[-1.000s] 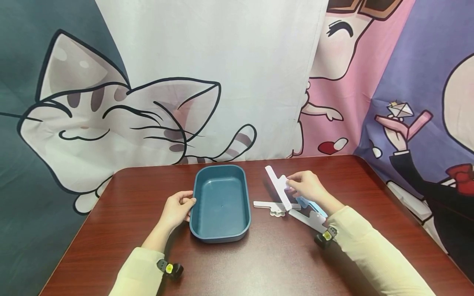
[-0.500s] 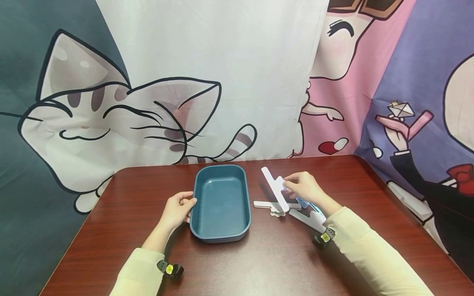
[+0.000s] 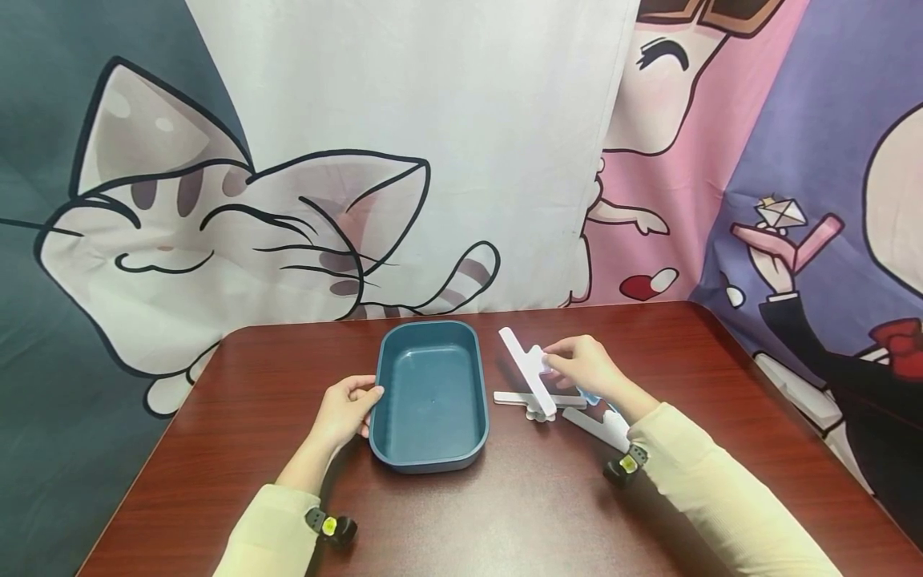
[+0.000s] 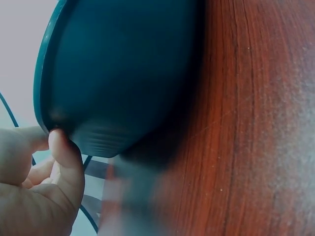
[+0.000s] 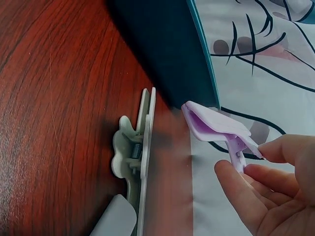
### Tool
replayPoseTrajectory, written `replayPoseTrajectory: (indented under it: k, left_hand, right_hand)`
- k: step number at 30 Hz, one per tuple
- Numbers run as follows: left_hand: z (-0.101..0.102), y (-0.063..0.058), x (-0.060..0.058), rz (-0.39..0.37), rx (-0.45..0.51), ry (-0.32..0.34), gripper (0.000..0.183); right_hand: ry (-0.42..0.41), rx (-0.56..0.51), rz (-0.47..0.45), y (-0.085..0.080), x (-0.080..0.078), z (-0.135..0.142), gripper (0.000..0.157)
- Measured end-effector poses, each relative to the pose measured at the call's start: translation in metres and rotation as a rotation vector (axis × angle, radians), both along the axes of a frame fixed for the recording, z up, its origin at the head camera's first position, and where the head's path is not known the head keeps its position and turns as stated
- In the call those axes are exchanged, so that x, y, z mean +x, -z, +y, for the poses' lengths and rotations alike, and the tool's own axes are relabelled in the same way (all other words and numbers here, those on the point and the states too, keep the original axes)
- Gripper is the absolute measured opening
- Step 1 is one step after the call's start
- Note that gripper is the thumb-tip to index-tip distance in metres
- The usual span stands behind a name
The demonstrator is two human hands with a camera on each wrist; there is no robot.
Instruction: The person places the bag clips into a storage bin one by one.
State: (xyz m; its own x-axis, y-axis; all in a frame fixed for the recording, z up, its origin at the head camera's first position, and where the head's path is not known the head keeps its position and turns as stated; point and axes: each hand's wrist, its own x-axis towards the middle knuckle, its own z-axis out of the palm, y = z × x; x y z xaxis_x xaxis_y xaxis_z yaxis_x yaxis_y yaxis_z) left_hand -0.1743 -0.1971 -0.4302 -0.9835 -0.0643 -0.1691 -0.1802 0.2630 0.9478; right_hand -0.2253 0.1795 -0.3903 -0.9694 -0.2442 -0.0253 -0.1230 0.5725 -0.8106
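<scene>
My right hand [image 3: 586, 369] pinches a pale lilac bag clip [image 3: 528, 370] by its handle, between thumb and fingers. In the right wrist view the lilac clip [image 5: 216, 123] is held above the table, its long bar pointing toward the bin. A grey-white bag clip [image 3: 512, 397] lies below it, partly covered by it in the head view. Another pale clip [image 3: 597, 429] and a light blue clip [image 3: 590, 397], mostly hidden by the hand and wrist, lie to the right. My left hand [image 3: 348, 409] grips the left rim of a teal plastic bin [image 3: 433, 465], thumb at the edge.
The brown wooden table [image 3: 461, 529] carries the bin near its middle. Behind its back edge hangs a cloth backdrop [image 3: 469, 120] with cartoon drawings. Each wrist wears a small black camera, such as the left camera [image 3: 342, 529].
My right hand has shifted left toward the bin, carrying the lilac clip with it. The left hand and the bin have stayed in place.
</scene>
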Motion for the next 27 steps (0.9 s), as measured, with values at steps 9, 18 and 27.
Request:
replayPoseTrajectory:
  k: [9, 18, 27]
  left_hand:
    - [0.000, 0.002, 0.000, -0.002, 0.004, -0.014, 0.046]
    - [0.001, 0.003, 0.001, 0.003, -0.008, -0.027, 0.040]
    - [0.001, 0.004, 0.001, 0.011, -0.003, -0.026, 0.039]
  right_hand:
    - [-0.006, -0.028, -0.022, 0.003, 0.002, -0.008, 0.031]
    - [-0.011, -0.057, -0.047, 0.001, 0.004, -0.017, 0.031]
    - [-0.061, -0.092, -0.053, 0.000, 0.006, -0.024, 0.031]
